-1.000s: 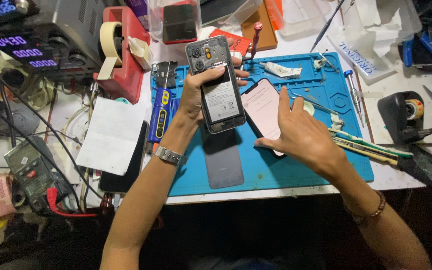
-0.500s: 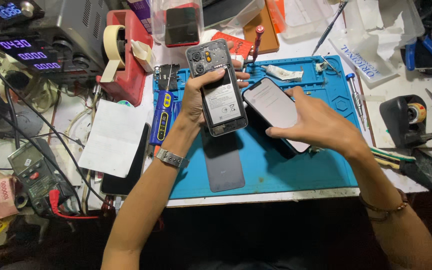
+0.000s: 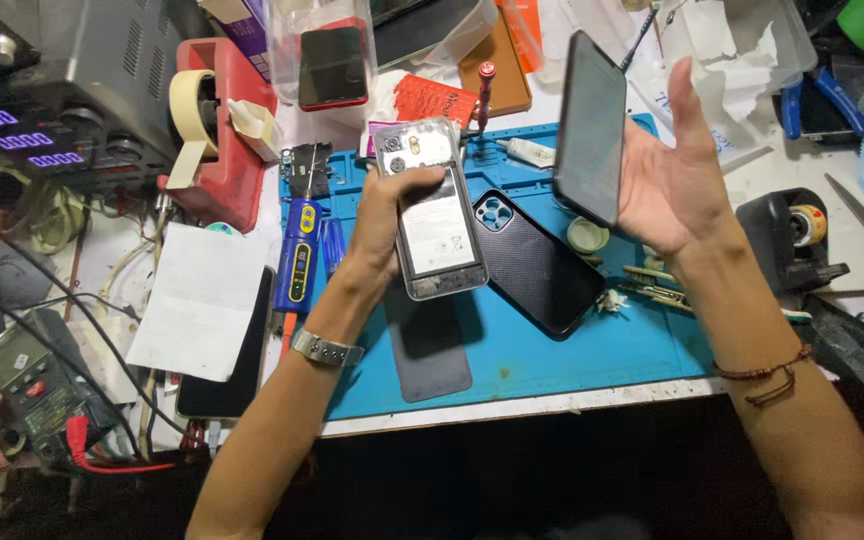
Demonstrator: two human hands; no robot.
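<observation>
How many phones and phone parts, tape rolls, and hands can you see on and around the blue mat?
Phones and phone parts: 6 (opened phone, screen panel, black case, grey back cover, red phone, dark phone)
Tape rolls: 2 (masking tape, dispenser roll)
Hands: 2 (left hand, right hand)
Total: 10

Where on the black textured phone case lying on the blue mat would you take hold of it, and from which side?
Grip the black textured phone case by its two long edges near the lower end, coming from above on the near right. It lies flat and slanted on the blue work mat, that end is clear, while the opened phone in the left hand crowds its upper left corner.
</observation>
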